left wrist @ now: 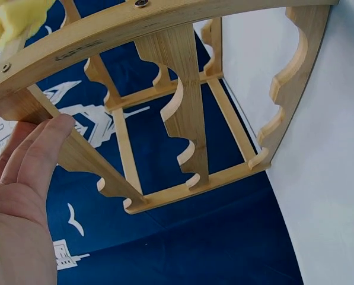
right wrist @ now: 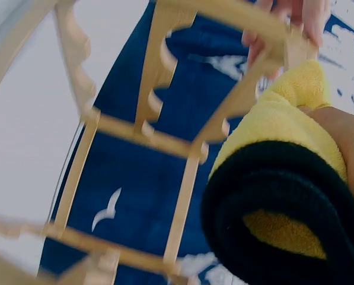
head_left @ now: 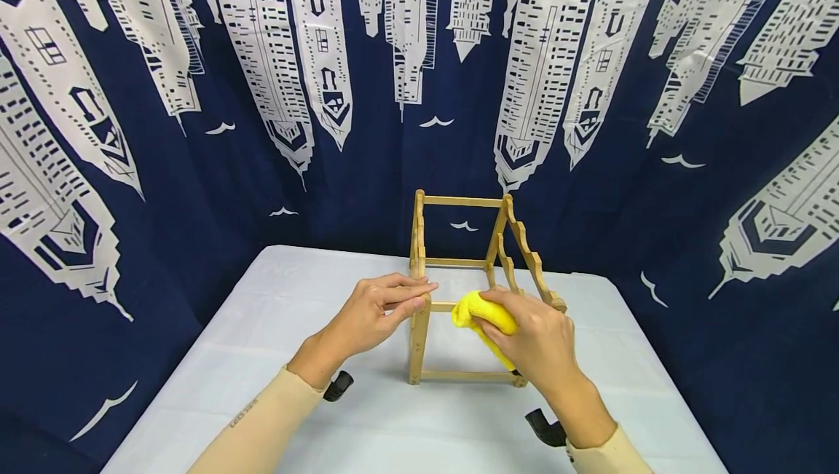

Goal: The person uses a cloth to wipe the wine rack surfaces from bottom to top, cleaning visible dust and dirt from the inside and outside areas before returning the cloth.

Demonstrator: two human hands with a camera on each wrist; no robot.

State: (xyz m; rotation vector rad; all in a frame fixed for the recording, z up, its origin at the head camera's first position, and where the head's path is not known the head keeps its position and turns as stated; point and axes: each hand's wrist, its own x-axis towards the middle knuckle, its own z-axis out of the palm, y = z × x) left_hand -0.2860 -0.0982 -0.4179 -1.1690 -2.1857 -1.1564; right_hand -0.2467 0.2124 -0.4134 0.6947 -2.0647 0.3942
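– Cream sleeves (head_left: 255, 423) are seen nearest, on the near side of the wooden rack (head_left: 419, 343). Left hand (head_left: 376, 314)?
– Laid at the rack's near left corner; fingers mostly straight, rested against it, no curl round it seen.
– Right hand (head_left: 537, 332)?
– Held at the rack's near right side; yellow cloth (head_left: 486, 306) is pinched, bunched, between thumb and fingers, dark border (right wrist: 265, 160) rolled. Whether the rack is touched by the cloth can't be told.
– Rack placement?
– Stood upright on the white table (head_left: 314, 281); patterned backdrop (head_left: 367, 168) is hung behind it.
– Step in hand?
– Probably wiping down, judged by the cloth; the rack seems to be steadied at its left corner.
– Next move calls for?
– Cloth to be pressed onto the rack's upper front bar (head_left: 443, 306) and slid along, presumably, with that corner held steady.
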